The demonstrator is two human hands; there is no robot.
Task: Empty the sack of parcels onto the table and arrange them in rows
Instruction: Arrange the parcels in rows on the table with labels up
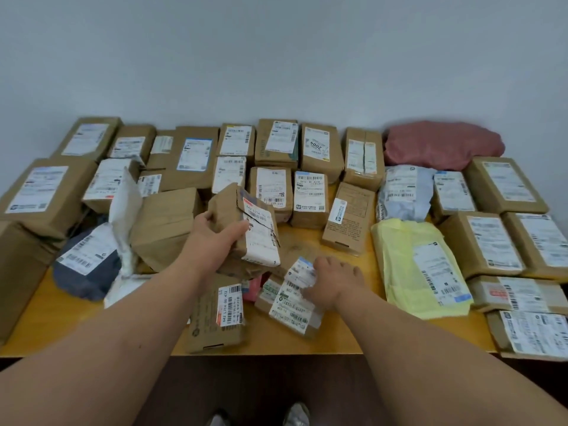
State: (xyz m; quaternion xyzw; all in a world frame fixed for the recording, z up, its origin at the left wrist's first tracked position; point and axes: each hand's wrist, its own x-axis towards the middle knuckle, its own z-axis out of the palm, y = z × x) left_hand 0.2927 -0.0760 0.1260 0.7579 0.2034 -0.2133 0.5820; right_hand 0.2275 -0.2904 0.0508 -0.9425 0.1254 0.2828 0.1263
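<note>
Left hand (212,233) gripping a crumpled brown parcel (246,226), raised over the table (46,327). Right hand (333,282) pinching a small labelled parcel (295,298) near the front edge. Rows of parcels behind; red sack (442,144) far right.

Hands (212,233) on parcels (246,229) amid rows on table (347,336)

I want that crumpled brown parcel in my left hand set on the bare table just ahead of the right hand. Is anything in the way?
Nothing visible blocks it. The left hand grips the crumpled brown parcel, and the bare table beyond the right hand lies open, bordered by a flat brown box on the right.
</note>
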